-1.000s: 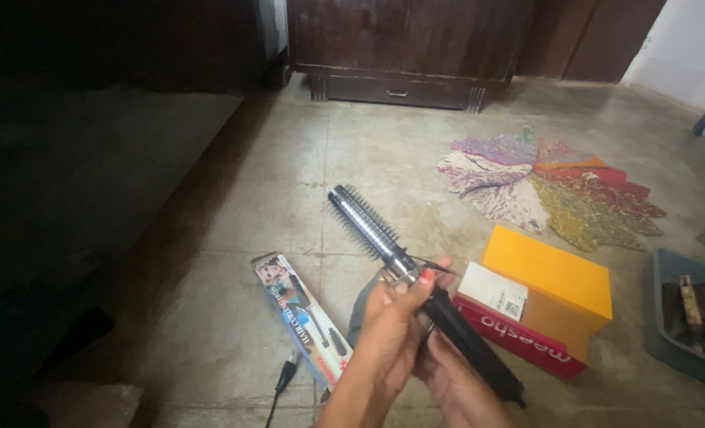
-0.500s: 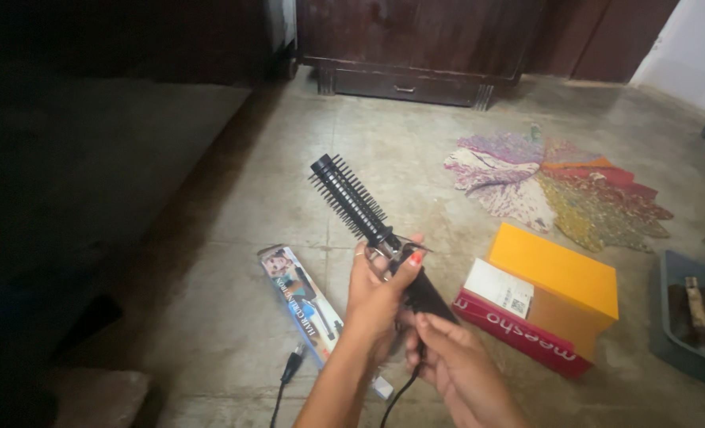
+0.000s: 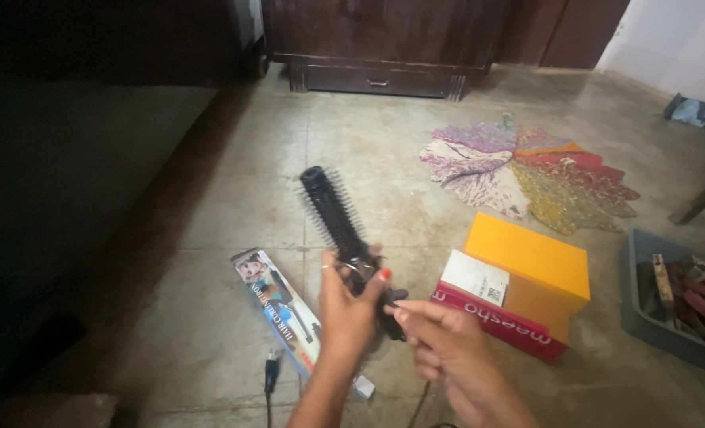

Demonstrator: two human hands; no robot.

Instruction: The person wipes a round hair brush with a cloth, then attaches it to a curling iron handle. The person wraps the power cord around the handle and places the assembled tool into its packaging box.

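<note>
Nearest: left hand (image 3: 351, 305) with fingers closed around the neck of a black bristled hair-styling brush (image 3: 338, 214), barrel tilted up and away over the floor (image 3: 210, 206), apparently for inspection; right hand (image 3: 439, 341) pinches its handle end. Just beyond lie a long printed carton (image 3: 277, 305), a plug (image 3: 271, 369), and a red-and-yellow box (image 3: 527, 285). Farther: patchwork mat (image 3: 534, 174), grey tray (image 3: 638, 309), dark cabinet (image 3: 384, 40); open floor left.

Single head-worn view, angled down, close above hands (image 3: 400, 325) and floor (image 3: 210, 206).
</note>
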